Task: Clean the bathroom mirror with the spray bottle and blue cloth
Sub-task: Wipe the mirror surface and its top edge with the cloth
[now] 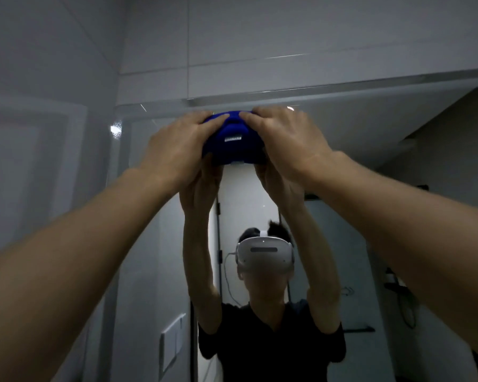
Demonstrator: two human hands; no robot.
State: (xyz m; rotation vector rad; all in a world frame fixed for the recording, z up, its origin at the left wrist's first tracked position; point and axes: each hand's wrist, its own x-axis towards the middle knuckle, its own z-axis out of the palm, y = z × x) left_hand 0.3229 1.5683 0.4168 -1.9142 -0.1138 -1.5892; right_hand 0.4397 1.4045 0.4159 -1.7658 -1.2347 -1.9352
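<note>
Both my arms reach up to the top of the bathroom mirror (370, 128). A bunched blue cloth (232, 142) with a small white label is pressed against the glass just under the mirror's upper edge. My left hand (177, 147) covers the cloth's left side and my right hand (284, 142) covers its right side, fingers spread over it. The mirror shows a person in a dark shirt with a white headset, arms raised. No spray bottle is in view.
White wall tiles (232, 37) rise above the mirror's metal top edge (342, 85). A tiled side wall (33, 133) stands at the left. The reflection shows a door, a wall switch plate (173, 341) and dark fittings at the right.
</note>
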